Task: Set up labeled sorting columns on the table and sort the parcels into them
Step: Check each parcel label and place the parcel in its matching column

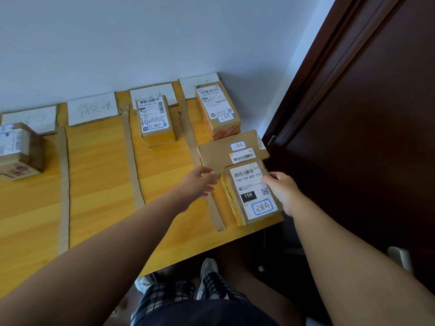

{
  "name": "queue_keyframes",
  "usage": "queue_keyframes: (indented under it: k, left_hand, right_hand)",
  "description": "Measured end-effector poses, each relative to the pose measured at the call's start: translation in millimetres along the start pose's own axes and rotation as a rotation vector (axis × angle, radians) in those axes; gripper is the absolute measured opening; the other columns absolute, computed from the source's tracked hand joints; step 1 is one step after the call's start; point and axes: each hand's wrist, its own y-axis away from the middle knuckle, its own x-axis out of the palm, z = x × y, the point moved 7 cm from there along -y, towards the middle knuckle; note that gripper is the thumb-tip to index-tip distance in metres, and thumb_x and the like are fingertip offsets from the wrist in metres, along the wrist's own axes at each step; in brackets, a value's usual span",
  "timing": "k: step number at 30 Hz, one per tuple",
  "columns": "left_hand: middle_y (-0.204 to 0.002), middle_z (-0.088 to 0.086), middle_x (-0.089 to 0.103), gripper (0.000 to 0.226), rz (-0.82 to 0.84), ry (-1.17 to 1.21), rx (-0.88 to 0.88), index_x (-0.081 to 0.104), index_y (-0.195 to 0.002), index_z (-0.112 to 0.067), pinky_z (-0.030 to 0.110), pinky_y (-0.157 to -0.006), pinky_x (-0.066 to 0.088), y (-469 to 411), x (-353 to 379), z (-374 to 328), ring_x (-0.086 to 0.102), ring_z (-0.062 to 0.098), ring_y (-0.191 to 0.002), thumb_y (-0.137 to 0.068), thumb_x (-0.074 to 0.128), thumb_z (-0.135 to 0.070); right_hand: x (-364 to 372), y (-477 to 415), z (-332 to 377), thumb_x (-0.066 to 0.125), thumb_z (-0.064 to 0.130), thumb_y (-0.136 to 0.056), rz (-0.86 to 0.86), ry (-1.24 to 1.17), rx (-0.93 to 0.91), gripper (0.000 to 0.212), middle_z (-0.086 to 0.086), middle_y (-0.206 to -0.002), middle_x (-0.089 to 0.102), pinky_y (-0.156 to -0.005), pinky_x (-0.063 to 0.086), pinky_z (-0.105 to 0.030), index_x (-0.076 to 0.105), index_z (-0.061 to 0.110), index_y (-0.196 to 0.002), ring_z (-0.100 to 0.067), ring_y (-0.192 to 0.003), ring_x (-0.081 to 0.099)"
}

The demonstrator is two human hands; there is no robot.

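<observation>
**Placing a parcel in the rightmost column**

Resting at the near right corner of the yellow wooden table, a small cardboard parcel printed "15H-159-A03-210" lies in the rightmost column with its near end at the table's edge. The right hand grips its right side, fingers curled against the box. The left hand hovers just left of the parcel, fingers loosely spread and holding nothing; whether its fingertips touch the box cannot be told.

The parcel overlaps the near end of a flat brown mailer, and beyond that sits an orange-taped box. All three carry a blue-outlined handwritten sticker. At the head of this column a white label card lies against the wall.

Cardboard strips divide the tabletop into columns. The next column leftward holds one taped box below its own card. The column after that has only a handwritten card. On the far left, a parcel stands near a fourth card.

A dark wooden door stands to the right of the table. Plaid shorts and a sneaker show below.
</observation>
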Motion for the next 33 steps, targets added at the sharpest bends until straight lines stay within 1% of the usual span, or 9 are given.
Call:
queue_keyframes:
  k: [5, 9, 12, 16, 19, 23, 28, 30, 33]
  left_hand:
    - [-0.11, 0.009, 0.065, 0.022, -0.079, 0.022, 0.072, 0.054, -0.117, -0.013, 0.035, -0.081, 0.049, 1, -9, -10, 0.06, 0.021, -0.088, -0.099, 0.047, -0.024]
    - [-0.106, 0.006, 0.065, 0.021, -0.133, 0.01, 0.11, 0.055, -0.116, -0.015, 0.03, -0.078, 0.051, 8, -22, -18, 0.062, 0.018, -0.087, -0.1, 0.046, -0.024]
    - [-0.103, 0.002, 0.065, 0.021, -0.182, -0.002, 0.143, 0.055, -0.116, -0.016, 0.029, -0.078, 0.051, 20, -39, -24, 0.063, 0.019, -0.093, -0.1, 0.046, -0.026]
    - [-0.107, 0.004, 0.065, 0.022, -0.257, 0.015, 0.178, 0.054, -0.118, -0.016, 0.033, -0.082, 0.051, 40, -74, -27, 0.063, 0.022, -0.097, -0.1, 0.046, -0.026]
    - [-0.106, 0.003, 0.065, 0.023, -0.334, 0.032, 0.197, 0.053, -0.119, -0.016, 0.034, -0.084, 0.051, 60, -110, -22, 0.063, 0.021, -0.097, -0.1, 0.046, -0.025]
    - [-0.104, 0.002, 0.065, 0.024, -0.427, 0.084, 0.209, 0.053, -0.12, -0.015, 0.03, -0.079, 0.051, 86, -160, -4, 0.063, 0.021, -0.096, -0.099, 0.047, -0.025]
    - [-0.103, 0.002, 0.065, 0.024, -0.545, 0.148, 0.211, 0.052, -0.12, -0.015, 0.028, -0.074, 0.05, 127, -226, 24, 0.063, 0.021, -0.095, -0.099, 0.047, -0.025]
    - [-0.104, 0.002, 0.065, 0.024, -0.586, 0.174, 0.213, 0.052, -0.12, -0.015, 0.028, -0.076, 0.05, 146, -255, 38, 0.063, 0.02, -0.095, -0.099, 0.047, -0.025]
    - [-0.103, 0.001, 0.065, 0.023, -0.648, 0.195, 0.207, 0.052, -0.12, -0.015, 0.031, -0.081, 0.051, 177, -304, 63, 0.063, 0.021, -0.096, -0.099, 0.047, -0.024]
  right_hand:
    - [-5, 0, 6, 0.058, 0.025, -0.088, -0.072, 0.053, -0.033, 0.035, -0.008, -0.098, 0.069, -0.073, 0.058, -0.038, 0.057, 0.012, -0.121, -0.023, -0.087, 0.068]
    - [-11, 4, 27, 0.059, 0.034, -0.084, -0.159, 0.189, -0.133, 0.044, -0.004, -0.112, 0.064, -0.085, 0.053, -0.041, 0.056, 0.016, -0.125, -0.021, -0.1, 0.062]
    - [-7, 10, 43, 0.057, 0.033, -0.086, -0.175, 0.23, -0.184, 0.04, -0.003, -0.111, 0.064, -0.084, 0.054, -0.04, 0.057, 0.017, -0.123, -0.021, -0.097, 0.062]
    - [21, 22, 70, 0.056, 0.028, -0.086, -0.148, 0.32, -0.278, 0.033, -0.004, -0.106, 0.066, -0.071, 0.049, -0.029, 0.058, 0.015, -0.117, -0.018, -0.086, 0.063]
    - [51, 31, 94, 0.056, 0.031, -0.086, -0.172, 0.461, -0.379, 0.038, -0.007, -0.125, 0.059, -0.088, 0.049, -0.034, 0.057, 0.017, -0.122, -0.025, -0.107, 0.059]
    - [102, 48, 117, 0.055, 0.033, -0.088, -0.074, 0.541, -0.455, 0.042, -0.007, -0.133, 0.052, -0.096, 0.044, -0.039, 0.053, 0.018, -0.127, -0.027, -0.119, 0.051]
    - [185, 73, 139, 0.057, 0.032, -0.091, 0.051, 0.613, -0.565, 0.04, -0.009, -0.126, 0.057, -0.087, 0.044, -0.034, 0.053, 0.014, -0.127, -0.027, -0.11, 0.055]
    - [228, 88, 144, 0.055, 0.034, -0.093, 0.121, 0.638, -0.591, 0.039, -0.007, -0.126, 0.056, -0.082, 0.044, -0.033, 0.052, 0.016, -0.127, -0.024, -0.104, 0.055]
    - [297, 113, 149, 0.053, 0.034, -0.094, 0.203, 0.659, -0.633, 0.04, -0.006, -0.129, 0.052, -0.082, 0.042, -0.032, 0.051, 0.015, -0.13, -0.025, -0.107, 0.054]
